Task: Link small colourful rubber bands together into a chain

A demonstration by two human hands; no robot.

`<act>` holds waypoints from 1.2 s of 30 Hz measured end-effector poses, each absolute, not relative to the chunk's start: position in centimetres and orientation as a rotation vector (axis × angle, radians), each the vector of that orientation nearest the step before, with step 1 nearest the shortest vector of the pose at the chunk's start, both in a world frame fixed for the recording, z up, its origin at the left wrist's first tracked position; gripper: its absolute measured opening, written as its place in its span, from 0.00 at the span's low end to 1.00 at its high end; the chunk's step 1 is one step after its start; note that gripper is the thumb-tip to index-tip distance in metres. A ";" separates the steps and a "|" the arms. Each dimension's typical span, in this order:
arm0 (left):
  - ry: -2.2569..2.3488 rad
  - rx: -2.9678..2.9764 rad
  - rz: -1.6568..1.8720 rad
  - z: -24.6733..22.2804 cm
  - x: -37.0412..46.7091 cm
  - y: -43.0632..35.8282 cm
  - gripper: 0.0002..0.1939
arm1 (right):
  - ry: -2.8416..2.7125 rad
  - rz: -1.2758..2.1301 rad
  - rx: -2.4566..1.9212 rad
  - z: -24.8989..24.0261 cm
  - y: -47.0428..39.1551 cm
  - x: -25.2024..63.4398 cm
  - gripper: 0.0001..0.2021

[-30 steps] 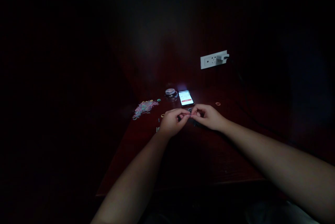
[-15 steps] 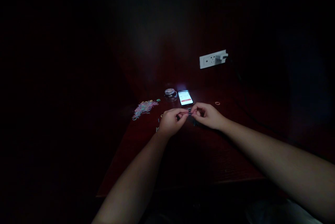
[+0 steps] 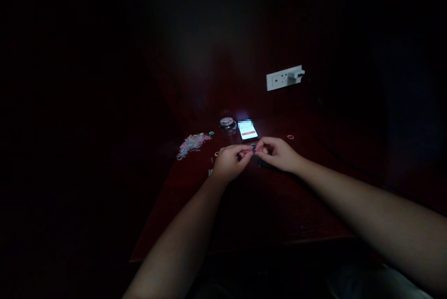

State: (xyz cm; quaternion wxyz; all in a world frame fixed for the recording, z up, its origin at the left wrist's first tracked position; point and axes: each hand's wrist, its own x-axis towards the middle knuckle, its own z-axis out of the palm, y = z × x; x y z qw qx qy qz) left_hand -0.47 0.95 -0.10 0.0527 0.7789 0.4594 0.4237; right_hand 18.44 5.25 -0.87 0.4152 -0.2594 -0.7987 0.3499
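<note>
Fingertips meet just in front of the lit phone (image 3: 248,130). My left hand (image 3: 230,160) is closed in a pinch, thumb against fingers. My right hand (image 3: 275,153) pinches in the same way, its tips almost touching the left ones. Between them shows a bit of a small bluish rubber band (image 3: 253,145); the fingers and the dark hide most of it. To the left lies a heap of colourful small rubber bands (image 3: 193,144). A few loose bands, one of them pale (image 3: 210,172), lie beside my left wrist.
A small round clear jar with a lid (image 3: 227,125) stands left of the phone. One pinkish band (image 3: 290,137) lies on the dark red table (image 3: 265,215) at the right. A white wall socket (image 3: 284,78) holds a plug with a dark cable. The surroundings are very dark.
The fingertips of both hands have drawn slightly closer together, and less of the band shows between them. The arms and the things on the table stay in place.
</note>
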 end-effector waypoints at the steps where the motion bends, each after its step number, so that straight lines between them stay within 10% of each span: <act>1: 1.394 2.369 1.289 -0.1 -0.5 0.9 0.10 | -2.009 0.877 -0.650 -0.9 5.2 18.4 0.07; 36: 1.420 2.346 1.328 -0.3 -0.4 1.0 0.10 | -1.955 0.877 -0.592 -1.3 5.5 18.5 0.06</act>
